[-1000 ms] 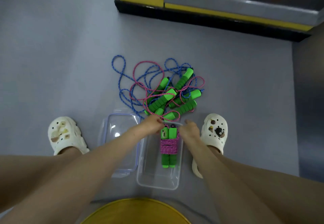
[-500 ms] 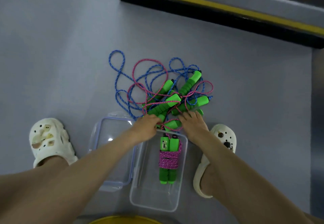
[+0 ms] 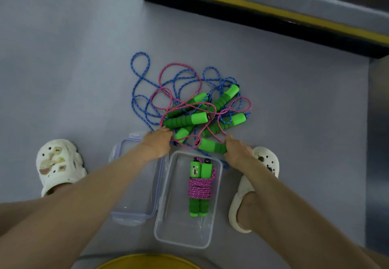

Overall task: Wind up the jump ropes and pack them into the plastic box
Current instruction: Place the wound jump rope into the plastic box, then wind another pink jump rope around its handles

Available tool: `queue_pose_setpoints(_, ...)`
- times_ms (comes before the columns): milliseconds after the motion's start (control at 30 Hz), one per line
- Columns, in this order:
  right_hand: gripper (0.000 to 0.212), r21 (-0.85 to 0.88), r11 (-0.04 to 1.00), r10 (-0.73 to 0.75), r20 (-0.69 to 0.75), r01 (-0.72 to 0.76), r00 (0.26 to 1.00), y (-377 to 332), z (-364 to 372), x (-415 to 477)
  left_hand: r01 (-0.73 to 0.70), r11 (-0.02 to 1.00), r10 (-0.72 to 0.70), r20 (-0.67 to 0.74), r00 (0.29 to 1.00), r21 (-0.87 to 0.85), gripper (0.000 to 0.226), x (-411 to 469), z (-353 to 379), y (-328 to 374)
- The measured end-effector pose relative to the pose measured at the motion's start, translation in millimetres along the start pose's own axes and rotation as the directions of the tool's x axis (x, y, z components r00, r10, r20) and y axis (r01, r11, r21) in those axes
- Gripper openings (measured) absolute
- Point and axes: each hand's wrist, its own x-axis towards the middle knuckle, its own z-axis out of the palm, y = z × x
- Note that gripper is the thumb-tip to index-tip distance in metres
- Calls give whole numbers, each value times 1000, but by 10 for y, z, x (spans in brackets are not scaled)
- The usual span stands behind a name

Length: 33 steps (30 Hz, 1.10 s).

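Right hand (image 3: 237,151) grip clasps green foam handle (image 3: 211,145); left hand (image 3: 155,144) grip unclear, at braided cords (image 3: 179,108).

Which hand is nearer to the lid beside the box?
Left. The left hand is over the lid; the right hand is beyond the box, at a green handle.

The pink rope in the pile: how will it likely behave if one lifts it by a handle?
Probably floppy: the pink rope lies in loose loops. Likely to snag, since it crosses the blue rope. The ribbed handle in the right hand looks like foam, so perhaps light and not slippery.
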Motion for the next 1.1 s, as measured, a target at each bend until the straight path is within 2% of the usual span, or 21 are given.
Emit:
queue_pose_setpoints(100,39,320,946,34,75,-56,997,-25,-242,-167,-14,987,16,11,1000,-160,50,-212,-243,109)
queue_pose_setpoints(200,46,594,799,13,133,-90,991,-157,-544,-434,-46,968,53,21,998,-249,37,-469,-554,253)
queue_pose_setpoints(267,43,717,683,-43,225,-136,973,-304,-754,-674,-33,943,44,24,999,-330,29,-706,-793,398)
queue_pose_setpoints(333,36,772,611,-94,288,-173,953,-468,-931,-942,-42,875,48,0,999,-483,34,-979,-987,558)
queue_pose_setpoints(433,38,778,616,-121,252,-127,960,-675,-1167,-1310,62,653,-12,71,997,-755,44,-1374,-1190,737)
queue_pose_setpoints(500,40,766,638,-157,223,-74,962,-792,-1294,-1574,59,554,-13,62,998,-831,38,-1645,-1282,791)
queue_pose_setpoints(600,40,725,686,-253,168,55,953,-972,-1467,-1958,-25,383,41,-9,999,-924,23,-1982,-1423,846)
queue_pose_setpoints(633,37,713,695,-278,147,94,949,-1024,-1521,-2077,-76,365,33,-68,997,-928,21,-2072,-1468,856)
queue_pose_setpoints(667,36,699,705,-293,131,121,947,-1067,-1575,-2186,-140,443,-6,-159,987,-886,23,-2158,-1522,848)
queue_pose_setpoints(700,38,682,717,-299,116,142,947,-1101,-1627,-2285,-185,611,-42,-265,963,-770,29,-2243,-1590,823)
queue_pose_setpoints(733,39,664,731,-295,101,156,950,-1124,-1678,-2369,-176,809,-59,-376,925,-561,36,-2342,-1666,800)
queue_pose_setpoints(767,36,645,746,-281,80,165,956,-1129,-1713,-2412,-118,933,-62,-475,878,-340,39,-2433,-1743,780)
queue_pose_setpoints(800,29,624,762,-250,42,170,967,-1124,-1737,-2428,-76,970,-63,-537,841,-232,40,-2502,-1811,742)
queue_pose_setpoints(833,22,615,770,-205,-15,171,979,-1124,-1757,-2436,-80,966,-70,-548,834,-245,43,-2526,-1866,687)
queue_pose_setpoints(867,15,627,761,-146,-87,168,985,-1124,-1778,-2415,-133,931,-72,-527,847,-341,48,-2531,-1915,630)
queue_pose_setpoints(933,10,722,665,-21,-236,190,971,-1140,-1827,-2359,-244,819,-40,-476,878,-519,52,-2541,-1988,557)
queue_pose_setpoints(1000,28,759,602,68,-357,247,932,-1153,-1883,-2303,-276,738,-15,-424,906,-616,38,-2551,-2017,519)
queue_pose_setpoints(1100,44,745,569,54,-457,349,888,-1194,-1958,-2241,-302,573,32,-348,937,-762,19,-2525,-2041,514)
